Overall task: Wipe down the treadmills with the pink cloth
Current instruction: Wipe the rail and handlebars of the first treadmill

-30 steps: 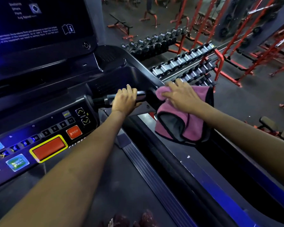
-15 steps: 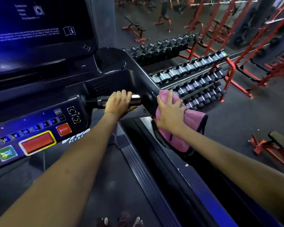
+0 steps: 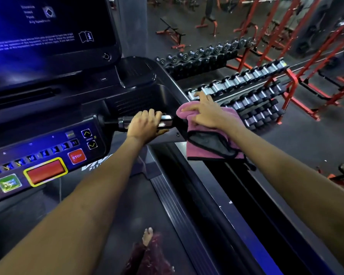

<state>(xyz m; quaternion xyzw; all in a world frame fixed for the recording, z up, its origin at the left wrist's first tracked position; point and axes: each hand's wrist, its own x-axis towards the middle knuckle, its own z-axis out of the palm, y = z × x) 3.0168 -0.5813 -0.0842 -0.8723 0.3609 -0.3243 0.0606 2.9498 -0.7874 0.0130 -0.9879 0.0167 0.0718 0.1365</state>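
At the treadmill's (image 3: 139, 80) right edge, the right hand (image 3: 209, 112) presses the cloth (image 3: 213, 143) flat-fingered on the rail; the left hand (image 3: 145, 124) grasps the handlebar (image 3: 165, 121).

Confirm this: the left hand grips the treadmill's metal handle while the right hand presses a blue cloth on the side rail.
Not quite. In the head view the cloth is pink, not blue. The rest holds: the left hand grips the metal handle, the right hand presses the cloth on the side rail.
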